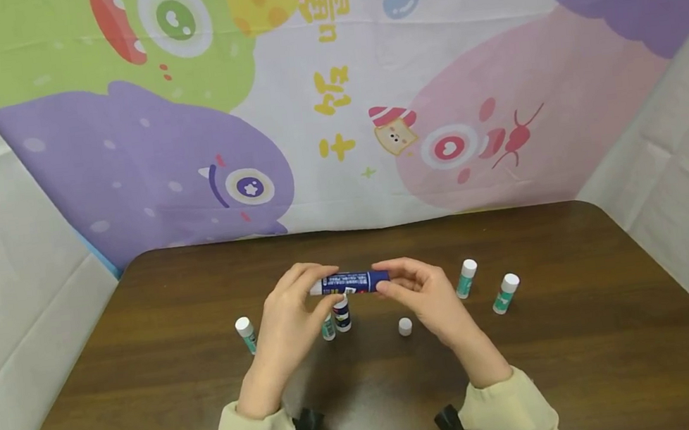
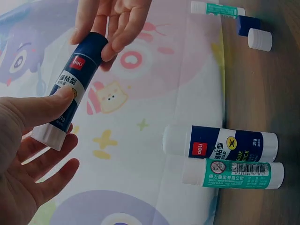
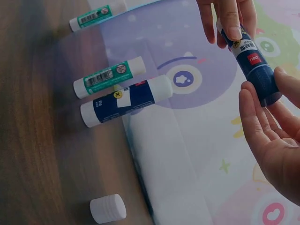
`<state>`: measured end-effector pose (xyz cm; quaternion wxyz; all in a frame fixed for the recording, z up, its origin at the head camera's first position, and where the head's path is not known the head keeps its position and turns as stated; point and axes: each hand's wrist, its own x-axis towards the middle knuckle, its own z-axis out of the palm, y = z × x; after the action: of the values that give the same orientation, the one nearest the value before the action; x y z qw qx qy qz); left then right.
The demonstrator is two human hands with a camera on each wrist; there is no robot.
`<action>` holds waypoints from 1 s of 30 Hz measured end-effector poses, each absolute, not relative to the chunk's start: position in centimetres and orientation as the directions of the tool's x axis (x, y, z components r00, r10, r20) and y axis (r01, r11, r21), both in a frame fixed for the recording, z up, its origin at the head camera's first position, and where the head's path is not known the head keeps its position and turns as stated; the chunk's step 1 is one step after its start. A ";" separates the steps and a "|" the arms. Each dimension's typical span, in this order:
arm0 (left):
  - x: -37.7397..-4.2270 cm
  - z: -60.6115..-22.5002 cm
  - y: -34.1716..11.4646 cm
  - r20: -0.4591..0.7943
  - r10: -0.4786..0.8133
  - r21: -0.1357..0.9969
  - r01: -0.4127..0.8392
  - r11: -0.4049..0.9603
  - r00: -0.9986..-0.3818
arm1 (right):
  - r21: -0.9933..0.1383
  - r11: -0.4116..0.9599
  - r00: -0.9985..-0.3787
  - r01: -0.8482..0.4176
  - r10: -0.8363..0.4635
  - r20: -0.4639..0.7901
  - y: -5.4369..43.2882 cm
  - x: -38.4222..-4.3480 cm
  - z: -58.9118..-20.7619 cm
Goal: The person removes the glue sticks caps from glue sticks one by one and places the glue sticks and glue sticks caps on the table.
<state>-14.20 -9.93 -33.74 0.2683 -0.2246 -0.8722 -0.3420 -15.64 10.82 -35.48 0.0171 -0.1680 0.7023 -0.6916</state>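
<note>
Dark blue and white, a glue stick (image 1: 355,282) is held up sideways above the brown bench (image 1: 376,381) by two hands. Its white end is pinched between the thumb and fingers of the left hand (image 1: 288,313). Its dark blue end is gripped by the thumb and fingers of the right hand (image 1: 433,297). A little red patch is printed on its side. On the bench, a second blue stick (image 1: 342,316) with a white top is stood upright, and a short green stick (image 1: 328,327) is set close beside it. A small white cap (image 1: 405,326) is placed nearer the right hand. Past the left hand, one more green stick (image 1: 246,335) is seen. On the right, two white-topped sticks (image 1: 507,294) are stood near each other. The back cloth (image 1: 342,194) is covered with cartoon monsters.
</note>
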 end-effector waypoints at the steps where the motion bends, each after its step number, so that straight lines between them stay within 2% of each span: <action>1: -14.2 -33.7 -9.9 0.632 0.215 0.465 0.586 0.664 -0.745 | -0.976 -0.013 -0.942 -0.219 -0.258 0.215 10.8 -15.6 -35.5; 8: -14.3 -33.9 -9.9 0.666 0.231 0.446 0.626 0.640 -0.710 | -0.969 0.036 -0.944 -0.244 -0.239 0.229 10.9 -15.5 -35.2; 30: -14.4 -34.0 -10.0 0.631 0.177 0.581 0.611 0.538 -0.755 | -0.929 0.163 -0.930 -0.331 -0.224 0.292 11.1 -15.4 -35.0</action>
<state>-14.37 -9.98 -34.03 0.2590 -0.2354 -0.8377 -0.4193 -15.37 11.15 -35.01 -0.0432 -0.1825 0.7613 -0.6207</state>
